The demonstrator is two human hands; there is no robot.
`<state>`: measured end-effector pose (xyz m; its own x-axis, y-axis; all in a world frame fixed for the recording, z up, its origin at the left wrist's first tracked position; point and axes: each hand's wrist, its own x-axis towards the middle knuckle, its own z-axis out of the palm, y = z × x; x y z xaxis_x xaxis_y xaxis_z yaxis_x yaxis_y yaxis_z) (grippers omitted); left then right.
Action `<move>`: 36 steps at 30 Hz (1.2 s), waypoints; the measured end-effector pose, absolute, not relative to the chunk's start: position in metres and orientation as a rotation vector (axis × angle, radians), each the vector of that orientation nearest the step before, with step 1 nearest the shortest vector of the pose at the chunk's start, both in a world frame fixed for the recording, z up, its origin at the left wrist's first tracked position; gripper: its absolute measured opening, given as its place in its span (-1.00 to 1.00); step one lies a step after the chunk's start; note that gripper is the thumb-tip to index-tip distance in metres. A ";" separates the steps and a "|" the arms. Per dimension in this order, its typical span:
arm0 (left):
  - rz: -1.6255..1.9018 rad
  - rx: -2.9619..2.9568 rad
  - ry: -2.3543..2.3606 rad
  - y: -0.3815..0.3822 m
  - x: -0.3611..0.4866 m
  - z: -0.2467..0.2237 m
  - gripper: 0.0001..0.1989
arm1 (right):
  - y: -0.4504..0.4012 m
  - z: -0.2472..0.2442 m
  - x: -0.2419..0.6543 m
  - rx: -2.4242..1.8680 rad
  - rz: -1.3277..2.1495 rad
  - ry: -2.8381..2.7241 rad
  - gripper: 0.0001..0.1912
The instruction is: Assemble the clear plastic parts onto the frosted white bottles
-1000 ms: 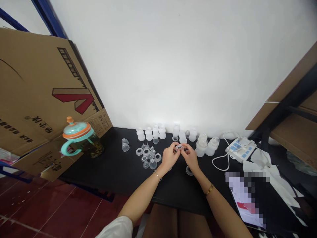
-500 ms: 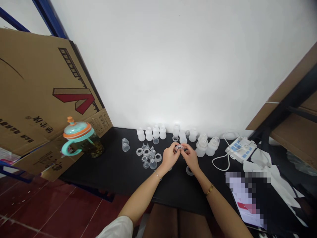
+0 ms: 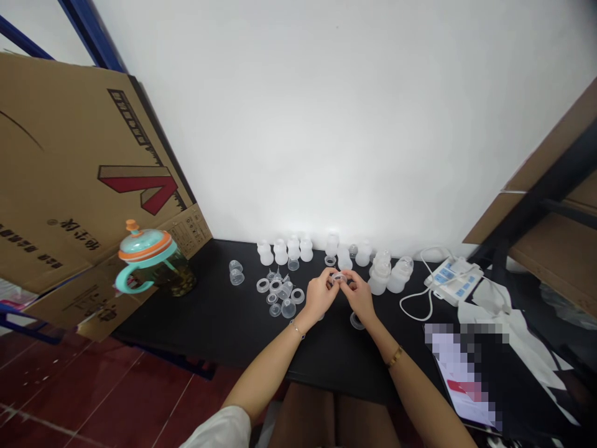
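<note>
Hardly anything has moved since the earlier frame: your hands keep the same place over the counter (image 3: 209, 323). Your left hand (image 3: 321, 295) and right hand (image 3: 360, 297) meet, fingertips closed in a narrow pinch on a clear ring (image 3: 339, 277), whose lower part your fingers cover. Just beside your right wrist, another ring (image 3: 357, 321) lies partly hidden.

Left of your hands sits a loose pile of rings and soft, translucent teats (image 3: 288, 308), with two clear domed caps (image 3: 236, 277) farther left. Frosted, waisted bottles (image 3: 280, 252) stand along the smooth white wall (image 3: 326, 124); to the right, near your right hand, are bottles with clear domes on top (image 3: 400, 275).

At the left edge, a glass pitcher (image 3: 149, 264) with a turquoise handle and orange-banded lid stands before a brown carton (image 3: 69, 168). You can make out a ® mark and a red folded shape on it; its characters are too unclear to read. On your right lie a white power strip (image 3: 452, 280) with a looped cable, crumpled white sheets (image 3: 522, 330) and a partly pixelated screen (image 3: 459, 379).
</note>
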<state>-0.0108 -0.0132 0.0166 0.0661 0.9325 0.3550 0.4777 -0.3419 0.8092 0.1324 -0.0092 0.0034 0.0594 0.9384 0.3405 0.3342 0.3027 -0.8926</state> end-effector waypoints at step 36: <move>1.254 1.825 1.425 -0.015 -0.011 0.020 -0.81 | -0.012 0.004 0.130 -1.270 0.715 -1.514 -0.54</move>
<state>-0.0106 -0.0147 0.0203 0.0266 0.9345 0.3549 0.4708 -0.3250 0.8202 0.1301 -0.0121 0.0045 0.0439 0.9490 0.3121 0.3624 0.2759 -0.8903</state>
